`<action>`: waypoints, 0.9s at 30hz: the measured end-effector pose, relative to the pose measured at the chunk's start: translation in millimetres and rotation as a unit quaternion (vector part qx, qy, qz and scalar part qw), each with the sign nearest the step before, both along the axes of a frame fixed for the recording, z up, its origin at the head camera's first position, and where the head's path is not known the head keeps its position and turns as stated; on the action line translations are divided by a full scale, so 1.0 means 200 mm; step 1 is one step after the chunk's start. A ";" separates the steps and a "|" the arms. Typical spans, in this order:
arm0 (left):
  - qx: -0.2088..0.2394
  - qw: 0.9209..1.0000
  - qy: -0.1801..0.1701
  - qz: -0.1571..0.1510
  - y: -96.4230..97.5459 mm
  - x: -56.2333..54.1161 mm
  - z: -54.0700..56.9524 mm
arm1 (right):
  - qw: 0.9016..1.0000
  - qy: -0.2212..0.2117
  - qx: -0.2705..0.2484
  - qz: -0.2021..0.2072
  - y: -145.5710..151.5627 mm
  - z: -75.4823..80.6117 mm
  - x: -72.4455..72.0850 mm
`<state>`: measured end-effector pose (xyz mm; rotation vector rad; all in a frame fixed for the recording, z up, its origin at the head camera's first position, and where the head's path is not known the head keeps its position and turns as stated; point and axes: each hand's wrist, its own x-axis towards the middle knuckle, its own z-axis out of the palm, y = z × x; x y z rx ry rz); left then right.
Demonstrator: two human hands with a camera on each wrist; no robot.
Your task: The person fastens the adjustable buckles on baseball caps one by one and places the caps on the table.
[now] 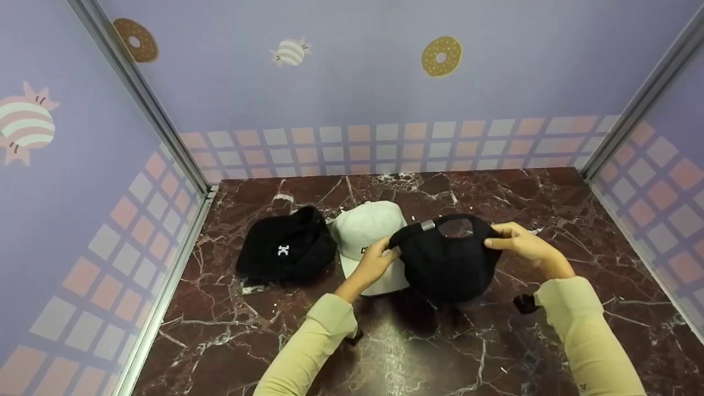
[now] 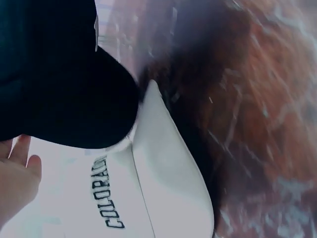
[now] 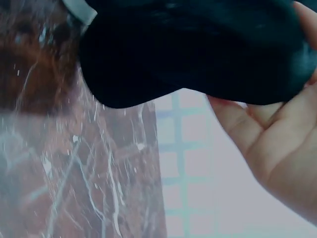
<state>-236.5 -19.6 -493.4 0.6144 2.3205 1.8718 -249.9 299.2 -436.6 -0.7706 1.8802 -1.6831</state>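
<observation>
Black cap (image 1: 448, 267), edges in the grip of left hand (image 1: 377, 265) and right hand (image 1: 521, 243) — at four o'clock from white cap (image 1: 371, 220) reading "COLORA…", its ending blocked — white-emblemed dark cap (image 1: 261, 247) at nine.

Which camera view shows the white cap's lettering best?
The left wrist view: there the lettering is large and mostly readable. The head view shows only its start beside the left hand; the right wrist view shows none.
</observation>
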 end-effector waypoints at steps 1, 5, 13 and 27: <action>0.028 0.999 -0.020 -0.002 0.00 0.00 0.01 | 0.999 -0.019 -0.030 0.001 0.00 0.00 0.00; 0.118 0.990 -0.075 0.002 0.02 0.03 0.08 | 0.983 -0.103 -0.152 0.007 -0.02 -0.01 0.00; 0.224 0.965 -0.133 0.032 0.05 0.04 0.10 | 0.944 -0.186 -0.266 -0.060 -0.04 -0.03 -0.01; 0.367 0.899 -0.231 0.060 0.10 0.02 -0.08 | 0.864 -0.370 -0.256 -0.226 -0.13 -0.09 -0.01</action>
